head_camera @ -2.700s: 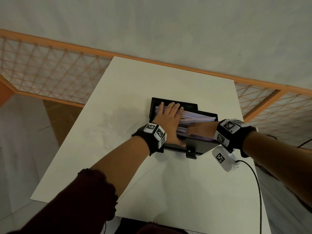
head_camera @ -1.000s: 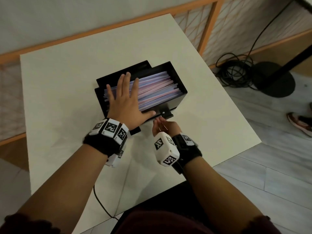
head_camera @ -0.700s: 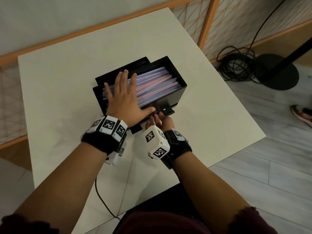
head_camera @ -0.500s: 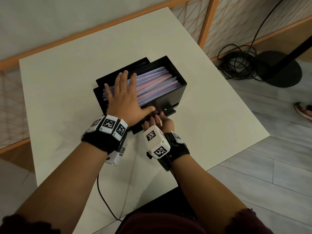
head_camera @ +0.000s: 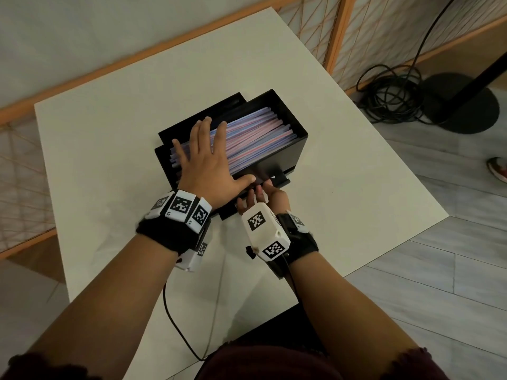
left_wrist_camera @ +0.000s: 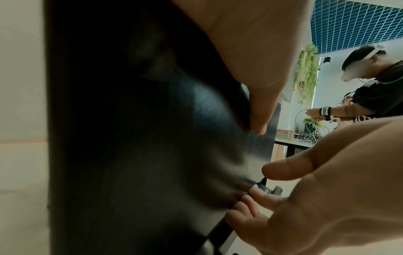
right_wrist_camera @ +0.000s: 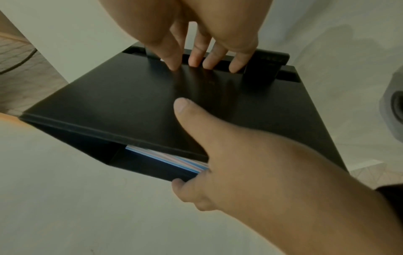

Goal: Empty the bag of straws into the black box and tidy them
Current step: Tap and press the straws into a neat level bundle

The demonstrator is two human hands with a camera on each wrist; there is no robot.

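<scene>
The black box (head_camera: 285, 157) stands mid-table, filled with pink and blue straws (head_camera: 255, 130) lying lengthwise. My left hand (head_camera: 208, 163) lies flat on the straws at the box's left end, fingers straight, thumb stretched along the near wall (right_wrist_camera: 130, 103). My right hand (head_camera: 263, 196) is palm-up at the foot of that wall. Its straight fingertips (right_wrist_camera: 196, 58) touch the low black lip at the box's base. In the left wrist view the dark box wall (left_wrist_camera: 130, 138) fills the picture, with my right hand (left_wrist_camera: 305, 207) beside it. No bag is in view.
The white table (head_camera: 109, 133) carries a flat black panel (head_camera: 219, 105) behind the box. An orange-framed mesh screen (head_camera: 337, 31) borders the table. On the floor to the right lie a coiled cable (head_camera: 389, 97), a black stand base (head_camera: 463, 105) and someone's shoe (head_camera: 498, 168).
My right hand left the inside of the box and came to its near base, then crept closer to the lip. My left hand stayed flat on the straws.
</scene>
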